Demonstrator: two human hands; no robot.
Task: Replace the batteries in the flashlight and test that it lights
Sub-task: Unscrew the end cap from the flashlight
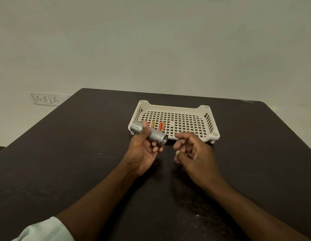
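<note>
the left hand [142, 150] holds a silver metal flashlight [148, 133] just above the dark table [64, 153], in front of the near left corner of the basket; the thumb lies over the top of the body and the fingers are curled under it. the flashlight is a short cylinder with a knurled, rough-looking barrel and a wider faceted head. its long axis runs from far left to near right: the head points left and a little away, and the open hollow tail end, with its cap off, points right toward the right hand [193, 152]. this hand hovers just beside the tail, fingers loosely curled; whether they pinch something small i cannot tell. behind, a white plastic basket [208, 134] with a perforated grid floor holds three small batteries [160, 126], orange and tan, lying close together. no writing on them can be read
</note>
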